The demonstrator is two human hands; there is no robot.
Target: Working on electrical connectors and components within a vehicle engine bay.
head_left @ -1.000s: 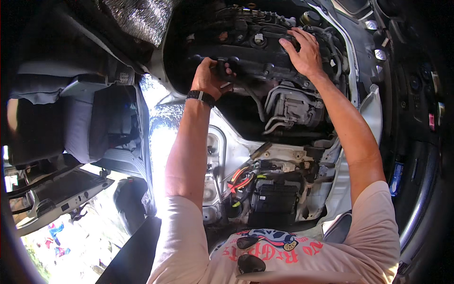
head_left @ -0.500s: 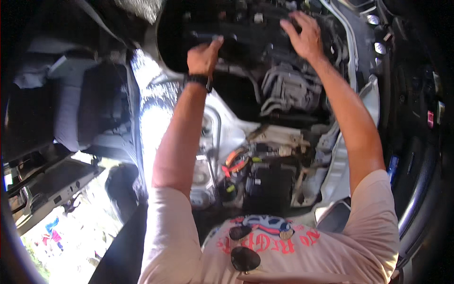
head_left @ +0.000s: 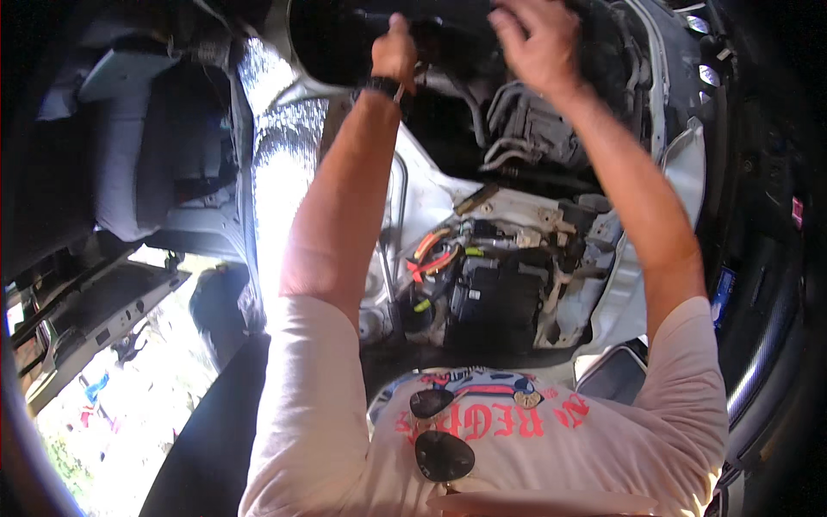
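Observation:
I lean over an open engine bay. My left hand [head_left: 394, 52], with a black watch on its wrist, is clenched around the edge of a dark engine cover [head_left: 448, 26] at the top of the view. My right hand [head_left: 538, 39] lies on top of the same dark part a little to the right, fingers spread and bent over it. Below the hands sit grey ribbed hoses [head_left: 525, 129]. The upper part of the engine is cut off by the frame's edge.
A black box-shaped unit [head_left: 495, 302] with orange and red cables [head_left: 431, 254] sits in the white body panel near my chest. A silver heat-shield sheet [head_left: 280, 146] hangs at the left, beside grey seats [head_left: 138, 146]. Sunglasses [head_left: 439, 439] hang from my shirt.
The view has tilted down, so the engine and both hands have slid toward the top edge. Both hands stay on the dark engine top; the left one has closed tighter.

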